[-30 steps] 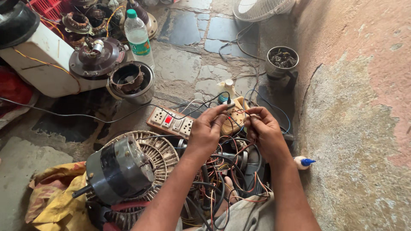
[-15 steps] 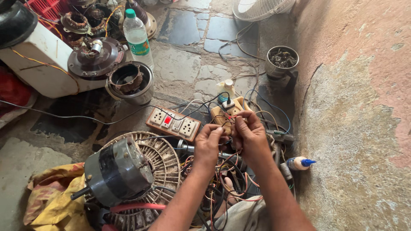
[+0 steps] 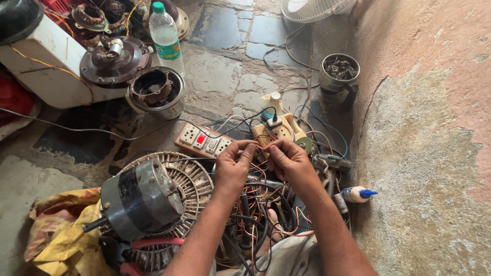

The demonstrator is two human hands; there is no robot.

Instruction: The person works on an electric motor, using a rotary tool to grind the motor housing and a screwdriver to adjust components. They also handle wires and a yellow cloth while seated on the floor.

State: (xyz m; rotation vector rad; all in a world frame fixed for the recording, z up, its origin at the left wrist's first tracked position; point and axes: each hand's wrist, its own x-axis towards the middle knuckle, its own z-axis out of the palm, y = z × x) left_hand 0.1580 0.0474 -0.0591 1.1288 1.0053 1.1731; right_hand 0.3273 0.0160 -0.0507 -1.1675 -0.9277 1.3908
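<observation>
My left hand [image 3: 232, 164] and my right hand [image 3: 290, 160] are close together above a tangle of coloured wires [image 3: 261, 204]. Both pinch a thin red wire [image 3: 262, 147] that runs between their fingertips. Just behind the hands lie a switch-and-socket board [image 3: 203, 141] and a yellow extension reel [image 3: 279, 131] with a dark plug in it. A grey fan motor [image 3: 139, 198] rests on a round wire fan guard [image 3: 192, 176] to the left of my left forearm.
A plastic water bottle [image 3: 165, 37], an open motor housing [image 3: 156, 91] and a rusty rotor [image 3: 113, 60] on a white casing stand at the back left. A metal cup [image 3: 339, 72] and a glue bottle [image 3: 356, 194] sit by the rough wall [image 3: 424, 153]. Yellow cloth [image 3: 61, 235] lies at lower left.
Both hands have come back toward me, off the yellow reel, and now hold the red wire stretched between them above the wire tangle.
</observation>
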